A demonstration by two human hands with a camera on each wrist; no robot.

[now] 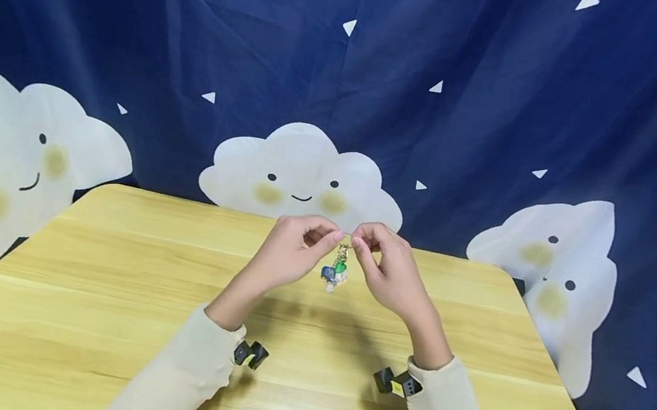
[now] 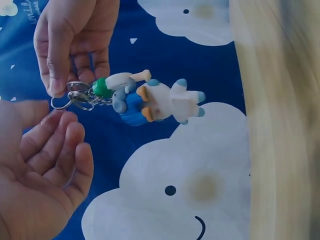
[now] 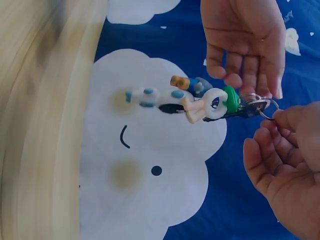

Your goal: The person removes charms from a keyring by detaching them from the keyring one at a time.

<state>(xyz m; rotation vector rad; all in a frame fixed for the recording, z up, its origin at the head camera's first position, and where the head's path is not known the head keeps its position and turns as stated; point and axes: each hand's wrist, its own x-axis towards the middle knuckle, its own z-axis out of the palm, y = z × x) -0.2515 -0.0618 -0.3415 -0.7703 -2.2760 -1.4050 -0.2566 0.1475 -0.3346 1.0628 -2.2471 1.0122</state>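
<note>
Head view: your left grip (image 1: pixel 295 250) and right grip (image 1: pixel 389 268) pinch the metal ring (image 2: pixel 61 108), figurine charms (image 1: pixel 332 275) dangling over the surface (image 1: pixel 92 311). Probably light, slick charms; take the stiff-looking ring by its rim.

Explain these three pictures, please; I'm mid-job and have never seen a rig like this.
There is no robot: these are a person's bare left hand and right hand. The wide picture comes from a camera worn on the head, looking forward and down. The other two come from small black cameras, one on each wrist; their views look turned sideways. Both hands pinch a metal ring, and small figures hang from it above the wooden table, where shadows fall.
</note>
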